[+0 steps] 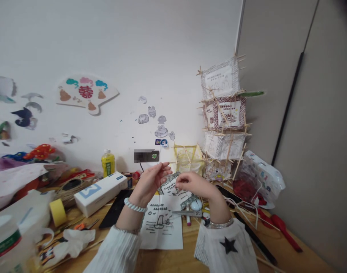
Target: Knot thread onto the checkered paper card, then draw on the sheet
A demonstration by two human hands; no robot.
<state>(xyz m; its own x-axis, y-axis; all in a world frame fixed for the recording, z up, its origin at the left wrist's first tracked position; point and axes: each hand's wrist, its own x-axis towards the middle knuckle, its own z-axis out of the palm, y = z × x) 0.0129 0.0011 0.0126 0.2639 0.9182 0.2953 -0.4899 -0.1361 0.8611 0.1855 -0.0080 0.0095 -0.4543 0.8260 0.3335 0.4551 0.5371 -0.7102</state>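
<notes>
Facing a boat drawing [162, 223] flat on the wooden table [189, 242], with a patterned sheet [169, 185] just behind, and holding the left hand [151, 181] and the right hand [193, 183] above these, near each other but apart. Bending the left fingers [162, 173] toward the thumb and curling the right ones inward; cannot tell whether clamped on anything thin. Seeing scissors [187, 213] with the tip over the drawing's right edge, a marker [188, 220] just below the blades and a mouse [196, 204] just behind. Finding a long white box [101, 194] to the left of the drawing, a yellow bottle [108, 165] behind that box and a roll of yellow tape [57, 212] near its left end. Looking past the hands to a small yellow lantern [189, 157] and to a tall tower of paper lanterns [232, 113] beside it on the right, near the wall [162, 57].
</notes>
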